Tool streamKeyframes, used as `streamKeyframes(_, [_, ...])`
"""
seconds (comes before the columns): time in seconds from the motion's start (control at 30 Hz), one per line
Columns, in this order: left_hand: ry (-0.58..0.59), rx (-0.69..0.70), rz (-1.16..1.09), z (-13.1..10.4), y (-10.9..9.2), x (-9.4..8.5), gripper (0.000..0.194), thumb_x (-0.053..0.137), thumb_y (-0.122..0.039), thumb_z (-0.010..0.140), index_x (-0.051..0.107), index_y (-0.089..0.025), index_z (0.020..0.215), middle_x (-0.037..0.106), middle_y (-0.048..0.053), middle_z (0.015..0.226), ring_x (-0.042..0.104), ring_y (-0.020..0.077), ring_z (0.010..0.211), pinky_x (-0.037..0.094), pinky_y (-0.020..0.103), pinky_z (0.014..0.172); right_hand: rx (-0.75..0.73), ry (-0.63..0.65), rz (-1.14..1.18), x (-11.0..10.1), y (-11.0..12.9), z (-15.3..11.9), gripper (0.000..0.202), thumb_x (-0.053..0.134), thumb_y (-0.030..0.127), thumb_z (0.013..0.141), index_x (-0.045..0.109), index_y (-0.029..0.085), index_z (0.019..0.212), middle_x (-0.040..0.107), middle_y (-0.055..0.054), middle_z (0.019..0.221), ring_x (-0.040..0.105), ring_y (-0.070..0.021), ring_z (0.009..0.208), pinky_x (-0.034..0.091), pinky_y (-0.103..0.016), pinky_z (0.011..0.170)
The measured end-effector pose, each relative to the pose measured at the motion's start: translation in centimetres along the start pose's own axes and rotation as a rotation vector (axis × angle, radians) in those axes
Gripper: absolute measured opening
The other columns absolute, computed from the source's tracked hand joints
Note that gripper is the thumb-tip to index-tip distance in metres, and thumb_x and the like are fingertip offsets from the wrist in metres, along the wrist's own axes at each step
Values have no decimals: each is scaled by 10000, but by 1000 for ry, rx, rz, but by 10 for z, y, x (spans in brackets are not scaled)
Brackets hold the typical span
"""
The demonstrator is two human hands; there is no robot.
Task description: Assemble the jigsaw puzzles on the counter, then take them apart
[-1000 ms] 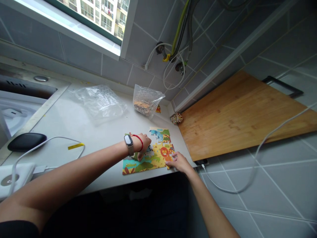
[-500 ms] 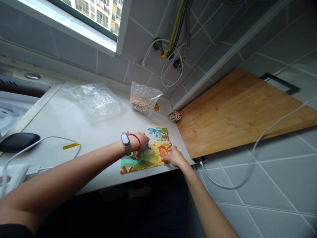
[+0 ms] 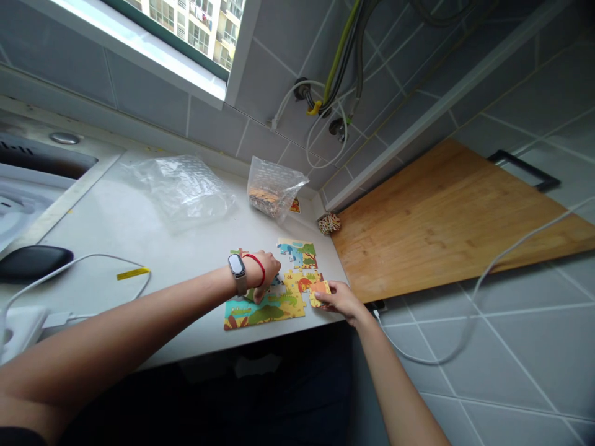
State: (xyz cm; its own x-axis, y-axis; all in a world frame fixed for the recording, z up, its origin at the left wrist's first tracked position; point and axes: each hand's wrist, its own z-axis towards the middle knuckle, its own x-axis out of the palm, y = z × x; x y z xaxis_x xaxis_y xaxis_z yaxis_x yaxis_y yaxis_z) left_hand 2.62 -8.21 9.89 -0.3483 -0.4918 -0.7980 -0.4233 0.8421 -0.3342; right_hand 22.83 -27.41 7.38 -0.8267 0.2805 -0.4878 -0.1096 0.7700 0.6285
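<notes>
A colourful animal jigsaw puzzle (image 3: 272,311), partly joined, lies near the counter's front edge. At its right side, my right hand (image 3: 344,301) pinches an orange and yellow puzzle piece (image 3: 320,290) between thumb and fingers. That piece is apart from the lower right corner, where a gap shows. My left hand (image 3: 264,272), with a watch and a red cord at the wrist, rests over the puzzle's middle left. Its fingers are curled down, and whatever is under them is hidden. A blue and green joined section (image 3: 300,253) sits at the puzzle's upper right.
A clear bag with pieces (image 3: 269,197) stands behind the puzzle, beside crumpled bubble wrap (image 3: 186,186). A stack of pieces (image 3: 329,223) is by the wooden board (image 3: 446,217) leaning at right. A black mouse-like object (image 3: 35,264) and white cable lie at left.
My right hand has moved slightly right, drawing the orange and yellow piece away from the puzzle's lower right corner. My left hand has stayed nearly in place.
</notes>
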Motion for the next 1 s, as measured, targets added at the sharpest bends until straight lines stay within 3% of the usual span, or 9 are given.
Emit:
streamKeyframes(0.13, [-26,2,3,1,1,2,958,1048,-334,395,711,-228,1286,621,224,1384,611,450,1222,577,596,941,51,-105,13,-9,10,21,298,902,201,733,680,155,926,790,-62,933,752,-134,724,590,-193,623])
streamKeyframes(0.33, [-16,5,11,-1,0,-2,985,1050,-274,415,687,-135,1319,614,270,1372,630,442,1205,579,561,970,76,-240,-120,-8,14,52,463,971,137,602,588,184,857,684,40,593,637,-113,467,429,-158,399])
streamKeyframes(0.53, [14,-33,13,-1,-2,-6,944,1038,-222,461,674,-137,1328,619,281,1374,634,442,1202,581,598,949,96,-117,-110,-12,20,46,302,954,160,638,678,146,761,743,-35,637,680,-132,534,490,-169,449])
streamKeyframes(0.77, [-72,-15,40,7,5,2,917,1052,-339,389,720,-180,1228,681,223,1293,642,409,1174,581,484,941,56,-5,13,-20,23,25,299,927,273,714,745,140,910,811,-90,885,744,-150,692,581,-195,564])
streamKeyframes(0.9, [-67,2,28,7,6,3,904,1048,-304,409,712,-139,1232,668,252,1292,660,411,1141,578,487,940,23,31,44,-6,27,23,268,889,279,759,748,153,949,815,-102,943,768,-183,763,611,-234,596])
streamKeyframes(1.0, [-61,3,28,3,4,1,911,1044,-273,429,693,-149,1261,650,254,1307,666,405,1142,573,489,961,-18,27,30,14,29,30,290,905,208,704,746,157,940,815,-97,914,778,-225,781,632,-280,611])
